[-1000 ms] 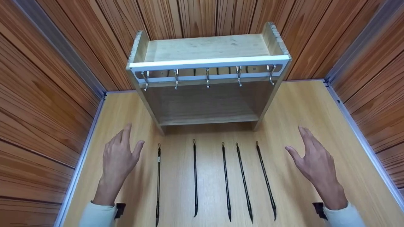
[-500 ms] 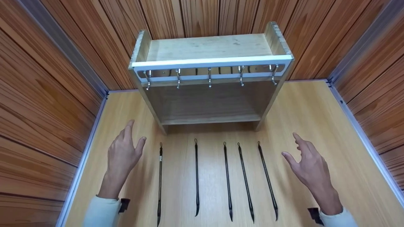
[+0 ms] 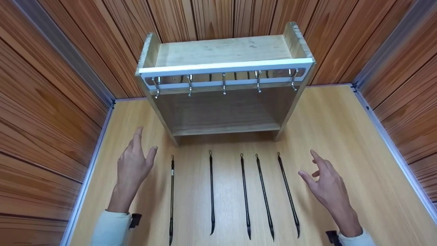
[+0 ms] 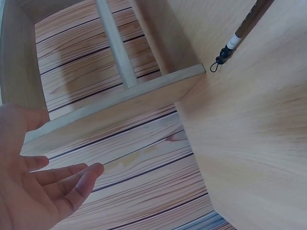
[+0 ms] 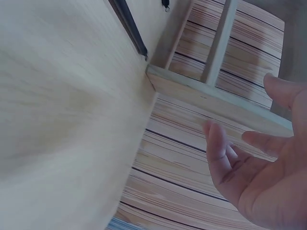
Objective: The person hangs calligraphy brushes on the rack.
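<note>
Several calligraphy brushes with dark handles and hanging loops lie in a spread row on the table, loops toward the rack. My left hand hovers left of the leftmost brush, which has a white band near its loop; its fingers are extended and hold nothing. To the right of the rightmost brush, my right hand is held with thumb apart and fingers loosely bent, touching nothing. Behind the brushes stands a wooden rack. Metal hooks line its pale front rail, with nothing hanging on them.
The light wood table is enclosed by plank walls at left, right and back. Metal strips run along the table's side edges. The rack stands near the back wall.
My right hand has moved inward and nearer to me, toward the rightmost brush, and its fingers have bent a little. The left hand has barely shifted. The brushes and rack stay put.
</note>
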The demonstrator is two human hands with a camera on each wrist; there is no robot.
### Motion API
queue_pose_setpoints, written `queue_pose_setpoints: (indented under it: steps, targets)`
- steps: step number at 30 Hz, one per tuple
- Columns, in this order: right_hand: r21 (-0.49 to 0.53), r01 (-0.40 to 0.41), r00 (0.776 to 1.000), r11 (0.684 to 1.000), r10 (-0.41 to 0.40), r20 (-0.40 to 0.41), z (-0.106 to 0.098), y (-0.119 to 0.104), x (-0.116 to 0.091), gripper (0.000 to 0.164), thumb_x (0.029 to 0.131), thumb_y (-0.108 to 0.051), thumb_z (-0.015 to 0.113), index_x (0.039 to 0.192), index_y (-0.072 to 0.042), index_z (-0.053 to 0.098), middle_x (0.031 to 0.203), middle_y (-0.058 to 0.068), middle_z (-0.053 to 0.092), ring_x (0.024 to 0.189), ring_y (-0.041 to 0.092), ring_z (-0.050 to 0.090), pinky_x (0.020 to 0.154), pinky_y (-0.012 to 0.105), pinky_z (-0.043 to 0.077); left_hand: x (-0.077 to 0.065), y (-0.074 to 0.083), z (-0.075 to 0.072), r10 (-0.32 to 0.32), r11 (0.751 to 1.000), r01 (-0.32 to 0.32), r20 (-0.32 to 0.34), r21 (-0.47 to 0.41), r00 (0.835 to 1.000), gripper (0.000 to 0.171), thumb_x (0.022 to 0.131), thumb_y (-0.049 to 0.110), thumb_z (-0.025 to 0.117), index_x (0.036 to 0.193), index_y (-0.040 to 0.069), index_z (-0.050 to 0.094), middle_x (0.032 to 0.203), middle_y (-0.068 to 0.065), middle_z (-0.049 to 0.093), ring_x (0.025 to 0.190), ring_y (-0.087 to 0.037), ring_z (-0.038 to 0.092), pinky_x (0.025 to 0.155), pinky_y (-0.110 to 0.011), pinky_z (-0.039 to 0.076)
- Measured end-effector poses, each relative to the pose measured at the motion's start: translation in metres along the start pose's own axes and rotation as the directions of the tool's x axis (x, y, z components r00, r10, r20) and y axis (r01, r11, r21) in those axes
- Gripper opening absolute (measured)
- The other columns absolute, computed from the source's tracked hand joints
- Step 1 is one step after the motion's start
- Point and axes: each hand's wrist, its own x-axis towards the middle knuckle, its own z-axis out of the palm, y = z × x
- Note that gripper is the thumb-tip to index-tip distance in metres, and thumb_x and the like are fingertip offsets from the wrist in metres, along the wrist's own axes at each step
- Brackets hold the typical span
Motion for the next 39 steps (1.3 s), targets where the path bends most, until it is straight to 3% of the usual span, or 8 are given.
queue_pose_setpoints:
  steps: [6, 13, 21, 30, 39]
  targets:
    - [0.031, -0.097, 0.993, 0.995, 0.095, 0.072, 0.008, 0.003, -0.009, 0.073, 0.086, -0.020, 0.080, 0.147, 0.002, 0.044, 0.115, 0.026, 0.062, 0.073, 0.027, 0.063, 0.052, 0.031, 0.045, 0.006, 0.000, 0.003, 0.001, 0.999, -0.001, -0.013, -0.039, 1.000, 0.071, 0.091, 0.016, 0.074, 0.150, 0.001, 0.036, 0.133, -0.034, 0.054, 0.091, -0.051, 0.065, 0.058, -0.056, 0.054]
    - [0.064, -0.198, 0.968, 0.978, 0.185, 0.169, 0.013, 0.008, -0.018, 0.077, 0.089, -0.027, 0.078, 0.149, 0.002, 0.040, 0.116, 0.023, 0.062, 0.073, 0.021, 0.062, 0.057, 0.030, 0.048, 0.010, -0.001, 0.007, -0.043, 0.997, 0.043, 0.011, -0.062, 0.999, 0.072, 0.092, 0.018, 0.073, 0.151, 0.004, 0.035, 0.130, -0.033, 0.056, 0.087, -0.048, 0.066, 0.054, -0.052, 0.053]
    - [0.100, -0.269, 0.941, 0.958, 0.240, 0.237, 0.016, 0.012, -0.023, 0.079, 0.090, -0.031, 0.077, 0.150, 0.002, 0.038, 0.117, 0.023, 0.063, 0.076, 0.023, 0.063, 0.058, 0.031, 0.049, 0.013, 0.000, 0.010, -0.037, 0.995, 0.037, 0.002, -0.096, 0.999, 0.072, 0.093, 0.018, 0.072, 0.152, 0.004, 0.034, 0.128, -0.031, 0.058, 0.092, -0.044, 0.067, 0.058, -0.052, 0.054]
    - [0.125, -0.325, 0.911, 0.937, 0.275, 0.308, 0.015, 0.018, -0.029, 0.083, 0.092, -0.039, 0.073, 0.152, 0.002, 0.034, 0.120, 0.026, 0.062, 0.078, 0.024, 0.062, 0.060, 0.033, 0.049, 0.021, 0.004, 0.011, -0.083, 0.987, 0.087, 0.031, -0.135, 0.996, 0.072, 0.095, 0.021, 0.070, 0.153, 0.006, 0.031, 0.129, -0.029, 0.058, 0.096, -0.043, 0.066, 0.065, -0.053, 0.055]
    - [0.139, -0.379, 0.879, 0.915, 0.309, 0.363, 0.018, 0.022, -0.032, 0.084, 0.091, -0.037, 0.074, 0.152, 0.001, 0.032, 0.120, 0.028, 0.061, 0.075, 0.022, 0.062, 0.058, 0.031, 0.048, 0.028, 0.006, 0.016, -0.057, 0.985, 0.059, 0.016, -0.159, 0.998, 0.073, 0.093, 0.018, 0.071, 0.153, 0.003, 0.031, 0.127, -0.029, 0.059, 0.091, -0.041, 0.067, 0.061, -0.053, 0.054]
